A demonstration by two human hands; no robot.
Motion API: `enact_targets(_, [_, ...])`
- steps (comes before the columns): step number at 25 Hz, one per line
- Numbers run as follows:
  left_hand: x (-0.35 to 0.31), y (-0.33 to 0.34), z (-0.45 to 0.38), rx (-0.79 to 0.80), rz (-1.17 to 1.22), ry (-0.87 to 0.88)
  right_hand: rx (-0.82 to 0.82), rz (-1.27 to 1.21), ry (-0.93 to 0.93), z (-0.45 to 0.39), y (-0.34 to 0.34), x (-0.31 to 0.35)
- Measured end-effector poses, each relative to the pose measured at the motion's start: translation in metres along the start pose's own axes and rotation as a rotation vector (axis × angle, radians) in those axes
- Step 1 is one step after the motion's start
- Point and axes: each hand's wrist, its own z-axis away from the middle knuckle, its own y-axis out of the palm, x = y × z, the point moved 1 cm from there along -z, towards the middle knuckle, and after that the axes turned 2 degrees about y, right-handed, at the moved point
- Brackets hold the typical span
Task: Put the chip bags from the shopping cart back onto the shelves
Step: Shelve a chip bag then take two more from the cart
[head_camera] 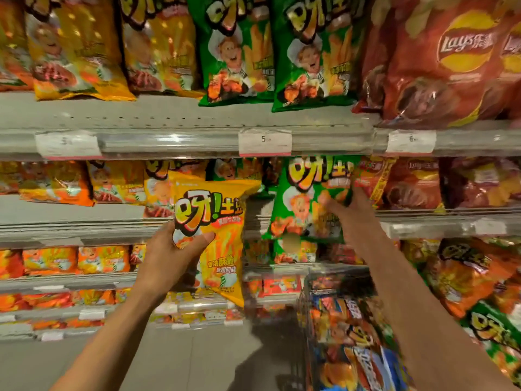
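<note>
— Looking from the head view, what are the hands doing?

— The left hand [174, 249] grips a yellow chip bag [214, 235] by its lower left side, thumb across the front, held up in front of the shelves [169, 119] and not yet set down. The right hand [352, 210] holds a green chip bag [307, 198] by its right edge, fingers curled round it, at the second shelf just under the price tag [265, 142].

— Is that one shelved?

— Nearly, I'd judge; its top is level with the matching green bags behind, but the hand has not let go.

— And what's left?

— Plenty. The shopping cart [307, 306] at near right has many bags heaped in it, blue and orange ones [358, 334]. So two bags are in hand, none of these visibly released, and most of the load waits.
</note>
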Motion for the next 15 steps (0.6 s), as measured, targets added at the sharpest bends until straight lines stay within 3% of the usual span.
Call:
enact_targets(3, [-0.008, 0.000, -0.015, -0.022, -0.041, 0.042, 0.017, 0.027, 0.017, -0.063, -0.001, 0.011])
enact_targets(7, [-0.014, -0.003, -0.030, -0.046, -0.080, 0.048, -0.002, -0.243, 0.157, -0.109, 0.007, 0.016])
enact_targets(12, [-0.023, 0.004, -0.042, -0.037, -0.032, 0.067, 0.094, 0.052, 0.116, -0.118, 0.011, -0.028])
enact_targets(15, [-0.025, 0.010, -0.049, -0.055, 0.013, 0.044, 0.081, 0.108, 0.118, -0.118, 0.009, -0.044])
